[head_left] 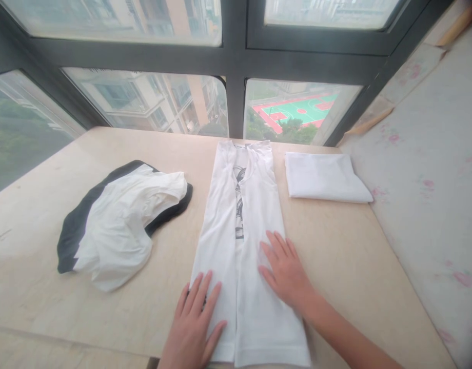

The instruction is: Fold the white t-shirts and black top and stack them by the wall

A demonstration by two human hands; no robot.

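A white T-shirt (216,230) lies on the pale wooden surface, its two sides folded inward so they nearly meet along the middle. Its collar end points toward the window, and a dark printed picture shows in the narrow gap. My left hand (195,318) rests flat on the lower left part of the shirt, fingers spread. On the right half, a little farther up, my right hand (284,266) lies flat with its fingers stretched out. Neither hand grips the cloth.
To the left lies a loose heap of white cloth (124,220) over black cloth (80,225). A folded white cloth (324,177) sits at the right, near the flowered wall (424,205). Grey window frames (234,61) border the far edge of the wooden surface (347,266).
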